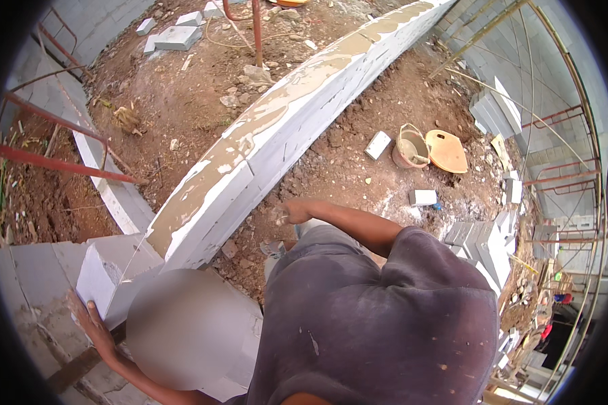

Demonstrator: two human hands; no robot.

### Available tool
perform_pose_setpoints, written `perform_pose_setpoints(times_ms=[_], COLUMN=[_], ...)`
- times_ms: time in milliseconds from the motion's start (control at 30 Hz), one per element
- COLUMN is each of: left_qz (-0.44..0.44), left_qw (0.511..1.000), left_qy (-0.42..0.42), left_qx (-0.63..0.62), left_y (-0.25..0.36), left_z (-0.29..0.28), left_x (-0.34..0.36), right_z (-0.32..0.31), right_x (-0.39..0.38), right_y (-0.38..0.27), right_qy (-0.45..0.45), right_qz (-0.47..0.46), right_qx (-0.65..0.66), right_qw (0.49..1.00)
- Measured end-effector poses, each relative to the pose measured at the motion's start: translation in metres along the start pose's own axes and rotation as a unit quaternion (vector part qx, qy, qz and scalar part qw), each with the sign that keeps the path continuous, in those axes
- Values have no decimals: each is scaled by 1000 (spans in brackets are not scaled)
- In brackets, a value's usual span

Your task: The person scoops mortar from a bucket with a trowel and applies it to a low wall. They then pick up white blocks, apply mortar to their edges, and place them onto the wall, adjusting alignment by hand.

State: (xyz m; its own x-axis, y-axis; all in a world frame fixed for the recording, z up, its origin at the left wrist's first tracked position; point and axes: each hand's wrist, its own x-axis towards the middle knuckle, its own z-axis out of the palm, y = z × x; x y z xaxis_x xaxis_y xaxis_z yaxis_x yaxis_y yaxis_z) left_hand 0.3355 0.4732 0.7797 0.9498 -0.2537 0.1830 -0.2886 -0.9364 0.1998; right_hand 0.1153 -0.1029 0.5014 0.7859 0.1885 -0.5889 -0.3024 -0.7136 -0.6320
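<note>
My left hand [94, 327] lies against a white block [101, 280] at the left end of a low wall, its fingers stretched along the block's side. The block sits at the corner, beside the wall's mortared top [263, 125]. Tan mortar is spread unevenly along that top, with pale drips down the edge. My right hand [294, 211] is above my knee, in front of the wall's near side. Its fingers look curled; whatever they hold, if anything, does not show. A blurred round patch hides the area between my left arm and my body.
A bucket [412, 147] stands on rough soil beside an orange board [446, 151]. Loose white blocks [423, 197] lie nearby, with a stack [483, 246] farther right. Red scaffold bars [67, 163] cross the left side; poles [574, 61] rise along the right wall.
</note>
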Motion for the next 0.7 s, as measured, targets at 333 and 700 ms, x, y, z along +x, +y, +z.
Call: perform_pose_setpoints(times_ms=[333,700], left_qz=[-37,-38], left_qw=[896,718], left_qy=[272,-682], left_qx=[-349,-136], left_y=[163,371], left_z=[110,473], left_x=[-61,-166], right_z=[211,227], right_x=[-279,-370], right_y=[342,353], right_qy=[339,410], right_qz=[535,465], right_qx=[197,396], right_qw=[748,677])
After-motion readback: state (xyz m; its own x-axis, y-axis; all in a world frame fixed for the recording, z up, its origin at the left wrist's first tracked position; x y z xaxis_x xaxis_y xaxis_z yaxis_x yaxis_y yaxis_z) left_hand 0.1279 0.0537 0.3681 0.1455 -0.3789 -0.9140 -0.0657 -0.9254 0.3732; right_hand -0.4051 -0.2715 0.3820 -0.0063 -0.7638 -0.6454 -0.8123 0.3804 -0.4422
